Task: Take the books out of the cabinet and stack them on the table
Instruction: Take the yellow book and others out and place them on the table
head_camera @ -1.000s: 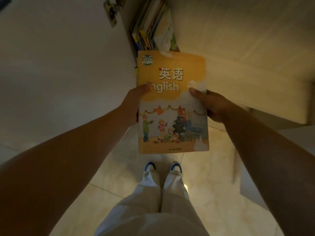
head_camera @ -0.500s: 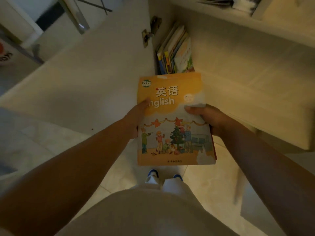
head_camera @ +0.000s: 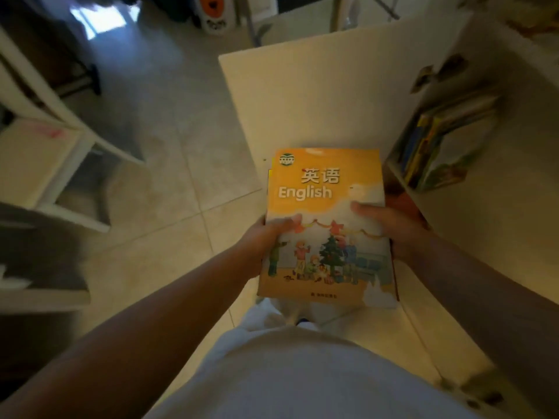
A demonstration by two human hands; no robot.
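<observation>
Beside the open white cabinet (head_camera: 472,71), your left hand (head_camera: 263,240) and right hand (head_camera: 393,228) gripped the orange English textbook (head_camera: 326,225), thumbs pinching its cover, seemingly mid-carry, the table likely next.

book stack (head_camera: 326,225) | carried leftward off cabinet (head_camera: 484,86) | above floor tiles (head_camera: 169,164)

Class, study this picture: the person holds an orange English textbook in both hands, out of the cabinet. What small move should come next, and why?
Probably carry it toward a table. The orange English textbook is gripped by the left hand and the right hand, clear of the white cabinet, where a row of colourful upright books remains. No stack shows yet.
</observation>
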